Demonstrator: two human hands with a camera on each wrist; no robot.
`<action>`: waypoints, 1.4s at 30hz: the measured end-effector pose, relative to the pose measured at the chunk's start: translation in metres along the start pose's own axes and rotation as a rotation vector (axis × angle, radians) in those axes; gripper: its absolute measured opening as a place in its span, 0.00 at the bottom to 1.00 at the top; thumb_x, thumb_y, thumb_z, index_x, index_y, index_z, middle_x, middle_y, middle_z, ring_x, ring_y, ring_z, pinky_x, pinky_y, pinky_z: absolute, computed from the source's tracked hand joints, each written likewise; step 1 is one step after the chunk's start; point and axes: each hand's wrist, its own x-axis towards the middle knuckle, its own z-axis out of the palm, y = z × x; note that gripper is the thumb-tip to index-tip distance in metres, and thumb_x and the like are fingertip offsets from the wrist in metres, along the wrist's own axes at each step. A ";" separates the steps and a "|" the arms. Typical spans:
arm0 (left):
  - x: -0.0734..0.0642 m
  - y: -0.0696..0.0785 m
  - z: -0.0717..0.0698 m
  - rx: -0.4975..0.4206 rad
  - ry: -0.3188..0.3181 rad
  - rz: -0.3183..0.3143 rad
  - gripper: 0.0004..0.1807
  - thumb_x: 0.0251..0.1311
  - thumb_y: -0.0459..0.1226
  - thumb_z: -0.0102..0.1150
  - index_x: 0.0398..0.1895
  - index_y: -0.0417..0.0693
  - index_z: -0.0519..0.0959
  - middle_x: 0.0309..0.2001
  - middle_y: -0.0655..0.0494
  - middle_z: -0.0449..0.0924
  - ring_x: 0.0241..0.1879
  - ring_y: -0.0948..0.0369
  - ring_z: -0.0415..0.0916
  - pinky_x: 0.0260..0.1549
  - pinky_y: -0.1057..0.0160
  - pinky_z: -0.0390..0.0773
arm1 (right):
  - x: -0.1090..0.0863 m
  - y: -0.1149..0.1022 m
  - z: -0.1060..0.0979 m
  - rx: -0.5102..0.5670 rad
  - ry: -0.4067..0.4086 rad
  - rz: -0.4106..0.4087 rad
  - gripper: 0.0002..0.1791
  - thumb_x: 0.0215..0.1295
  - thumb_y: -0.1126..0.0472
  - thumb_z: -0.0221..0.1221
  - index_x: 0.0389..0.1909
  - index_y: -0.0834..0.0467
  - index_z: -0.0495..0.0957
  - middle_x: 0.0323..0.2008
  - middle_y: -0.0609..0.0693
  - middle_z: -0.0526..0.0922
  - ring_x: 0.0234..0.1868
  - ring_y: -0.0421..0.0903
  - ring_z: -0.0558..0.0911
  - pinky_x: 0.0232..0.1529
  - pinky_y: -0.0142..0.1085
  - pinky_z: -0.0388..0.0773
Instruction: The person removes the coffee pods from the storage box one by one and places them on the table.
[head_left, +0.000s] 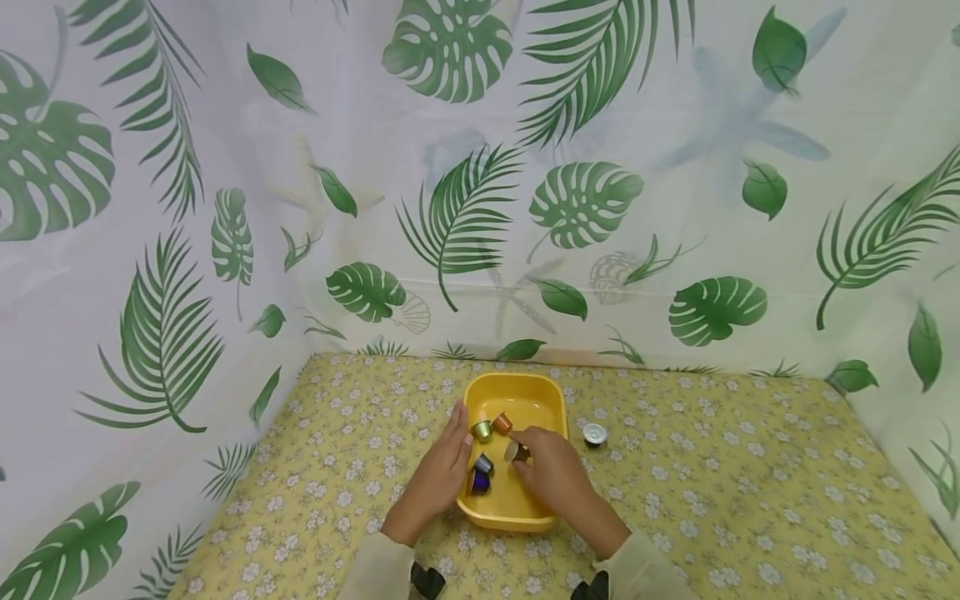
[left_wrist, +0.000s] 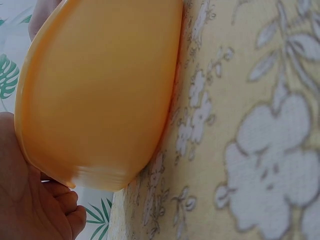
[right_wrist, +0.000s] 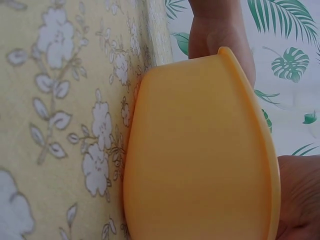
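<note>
Capsule [head_left: 514, 452], pale end facing left, axis crosswise, right hand [head_left: 555, 471] pinching it, left hand [head_left: 437, 472] gripping basin [head_left: 517, 507]

The tub [head_left: 507, 524] looks like moulded plastic – smooth all over, glossy on its inner floor and softer, nearly satin, on the outer walls. The green pod [head_left: 482, 431], orange pod [head_left: 502, 423] and purple pod [head_left: 480, 482] have a metallic shine, like thin aluminium. The white pod [head_left: 595, 434] shows a shiny top. The tablecloth [head_left: 750, 475] is matt, with a fine weave – printed cloth, by its look. The sleeves [head_left: 378, 571] are matt fabric; the backdrop [head_left: 480, 333] is a smooth, faintly creased sheet.
</note>
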 end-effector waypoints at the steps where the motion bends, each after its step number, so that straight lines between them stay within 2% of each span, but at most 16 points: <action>1: 0.000 0.000 0.000 0.001 0.000 -0.001 0.30 0.84 0.42 0.31 0.82 0.42 0.43 0.81 0.59 0.30 0.80 0.55 0.39 0.76 0.49 0.49 | 0.000 0.000 0.000 0.008 0.002 0.002 0.19 0.57 0.68 0.73 0.51 0.61 0.86 0.38 0.48 0.87 0.40 0.46 0.84 0.43 0.44 0.83; 8: 0.000 0.001 0.000 0.010 0.001 -0.004 0.30 0.84 0.42 0.31 0.82 0.41 0.44 0.81 0.59 0.30 0.80 0.56 0.39 0.76 0.49 0.49 | -0.005 0.003 -0.002 0.011 0.022 0.000 0.23 0.57 0.67 0.74 0.55 0.63 0.84 0.40 0.51 0.86 0.40 0.48 0.84 0.41 0.44 0.83; 23: 0.000 0.001 0.000 0.010 -0.001 -0.009 0.30 0.84 0.42 0.31 0.82 0.43 0.43 0.81 0.59 0.30 0.80 0.56 0.39 0.76 0.50 0.48 | -0.013 0.007 -0.004 0.155 0.031 0.016 0.20 0.59 0.72 0.70 0.53 0.67 0.83 0.42 0.54 0.87 0.40 0.46 0.85 0.38 0.36 0.85; 32: 0.000 0.001 0.001 0.010 0.003 -0.017 0.31 0.84 0.44 0.30 0.82 0.44 0.42 0.81 0.60 0.30 0.80 0.57 0.39 0.76 0.50 0.49 | -0.018 0.004 -0.012 0.122 0.049 0.031 0.20 0.59 0.70 0.71 0.53 0.65 0.84 0.44 0.54 0.86 0.41 0.45 0.85 0.39 0.36 0.85; 42: 0.000 0.001 0.001 0.004 0.001 -0.009 0.30 0.84 0.43 0.30 0.82 0.43 0.43 0.81 0.60 0.30 0.80 0.57 0.38 0.76 0.50 0.48 | -0.026 0.003 -0.023 0.092 0.134 0.007 0.21 0.56 0.70 0.73 0.52 0.64 0.84 0.42 0.53 0.86 0.40 0.45 0.84 0.39 0.36 0.84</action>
